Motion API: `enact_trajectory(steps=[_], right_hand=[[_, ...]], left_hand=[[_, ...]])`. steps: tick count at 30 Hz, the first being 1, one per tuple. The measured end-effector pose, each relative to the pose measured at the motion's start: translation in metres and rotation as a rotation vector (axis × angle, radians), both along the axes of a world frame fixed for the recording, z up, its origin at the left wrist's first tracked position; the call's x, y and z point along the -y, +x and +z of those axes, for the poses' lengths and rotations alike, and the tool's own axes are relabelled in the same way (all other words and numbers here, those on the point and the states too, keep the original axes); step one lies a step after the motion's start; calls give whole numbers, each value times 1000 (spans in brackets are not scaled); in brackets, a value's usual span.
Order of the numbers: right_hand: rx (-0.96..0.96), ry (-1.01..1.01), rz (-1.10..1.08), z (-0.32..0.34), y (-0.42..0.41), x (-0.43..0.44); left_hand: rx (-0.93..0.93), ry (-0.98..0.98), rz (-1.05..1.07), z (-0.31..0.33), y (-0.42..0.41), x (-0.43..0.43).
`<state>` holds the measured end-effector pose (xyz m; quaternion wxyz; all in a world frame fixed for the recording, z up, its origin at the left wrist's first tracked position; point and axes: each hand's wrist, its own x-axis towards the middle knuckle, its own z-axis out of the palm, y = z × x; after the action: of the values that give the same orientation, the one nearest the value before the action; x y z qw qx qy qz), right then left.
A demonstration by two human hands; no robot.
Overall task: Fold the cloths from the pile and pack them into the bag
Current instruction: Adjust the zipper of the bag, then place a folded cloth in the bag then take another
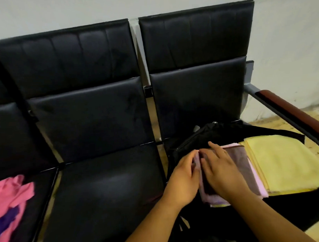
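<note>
Both hands on folded cloths (244, 166) in the black bag (200, 135): right hand (224, 174) flat, grip released; left hand (182, 179) grip unclear.

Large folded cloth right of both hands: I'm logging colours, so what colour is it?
Pale yellow; the cloth shows best in the head view.

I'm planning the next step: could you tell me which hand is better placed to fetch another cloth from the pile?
Probably the left hand: it is at the folded stack on the side facing the pink pile, while the right hand lies flat on the stack, farther away.
</note>
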<state>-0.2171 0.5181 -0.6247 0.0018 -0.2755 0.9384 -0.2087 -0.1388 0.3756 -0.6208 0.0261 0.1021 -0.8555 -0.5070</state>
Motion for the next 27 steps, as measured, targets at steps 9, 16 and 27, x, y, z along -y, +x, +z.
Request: enact_trajectory(steps=[9, 16, 27], right_hand=[[340, -222, 251, 30, 116, 160], [577, -119, 400, 30, 227, 256], [704, 107, 394, 21, 302, 357]], left_hand=[[17, -111, 250, 17, 141, 144], [190, -162, 577, -25, 306, 299], [579, -203, 899, -143, 466, 487]])
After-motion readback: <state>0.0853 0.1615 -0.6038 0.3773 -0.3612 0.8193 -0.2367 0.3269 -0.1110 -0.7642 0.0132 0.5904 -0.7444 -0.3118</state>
